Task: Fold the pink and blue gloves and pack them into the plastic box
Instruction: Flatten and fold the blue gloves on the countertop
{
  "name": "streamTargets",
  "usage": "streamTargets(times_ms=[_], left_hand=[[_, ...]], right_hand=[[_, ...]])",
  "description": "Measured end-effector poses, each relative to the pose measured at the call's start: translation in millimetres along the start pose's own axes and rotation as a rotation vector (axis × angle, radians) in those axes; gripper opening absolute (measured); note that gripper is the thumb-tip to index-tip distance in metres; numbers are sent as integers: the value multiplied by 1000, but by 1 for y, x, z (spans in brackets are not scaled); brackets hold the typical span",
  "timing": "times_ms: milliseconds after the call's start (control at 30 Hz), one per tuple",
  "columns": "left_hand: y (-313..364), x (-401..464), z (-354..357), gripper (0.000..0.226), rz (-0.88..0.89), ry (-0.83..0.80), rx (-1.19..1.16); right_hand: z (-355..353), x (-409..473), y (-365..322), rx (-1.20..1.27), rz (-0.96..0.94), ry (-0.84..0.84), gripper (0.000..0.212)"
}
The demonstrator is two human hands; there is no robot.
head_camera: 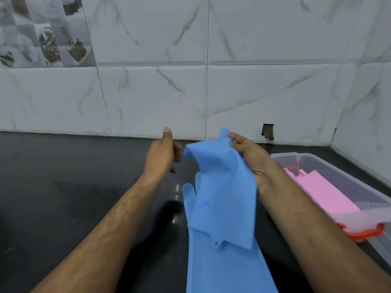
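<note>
My right hand (pixel 252 157) holds a blue glove (pixel 222 187) up above the counter, pinching its upper edge near the fingers so that it hangs down. A second blue glove (pixel 228 269) lies flat on the black counter beneath it, cuff toward me. My left hand (pixel 164 152) hovers just left of the lifted glove with thumb raised and fingers loosely curled, holding nothing. A clear plastic box (pixel 330 166) stands at the right, and pink gloves (pixel 323 191) lie folded inside it.
The black counter (pixel 74 187) stretches to the left of the gloves. White marble-look tiles form the back wall (pixel 211 92) and the right side wall. The box has a red clasp (pixel 364 232) at its near end.
</note>
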State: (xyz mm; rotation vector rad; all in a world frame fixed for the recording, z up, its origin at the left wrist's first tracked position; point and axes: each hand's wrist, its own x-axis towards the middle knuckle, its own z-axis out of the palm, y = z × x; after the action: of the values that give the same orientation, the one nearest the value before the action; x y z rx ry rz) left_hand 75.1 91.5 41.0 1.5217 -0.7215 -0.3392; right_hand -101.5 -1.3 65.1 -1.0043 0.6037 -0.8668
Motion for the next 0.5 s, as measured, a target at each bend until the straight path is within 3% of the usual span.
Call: streamTargets(times_ms=[67,167,233,333,500], left_hand=[[-3,-5,2,97,-156,-238,53],[-3,-12,9,103,-248,-503,-131],[-3,-10,10,89,-249,-509,-181],[-2,-11,8,42,-243,-429,-90],[-2,-15,14,12,-299,-414,-23]], right_hand=[[-2,1,-5,14,92,-5,43],[-3,0,0,-82,254,10,27],[-5,3,8,-309,231,37,37],[-7,0,15,-555,208,-26,56],[-6,-4,11,-610,244,-92,66]])
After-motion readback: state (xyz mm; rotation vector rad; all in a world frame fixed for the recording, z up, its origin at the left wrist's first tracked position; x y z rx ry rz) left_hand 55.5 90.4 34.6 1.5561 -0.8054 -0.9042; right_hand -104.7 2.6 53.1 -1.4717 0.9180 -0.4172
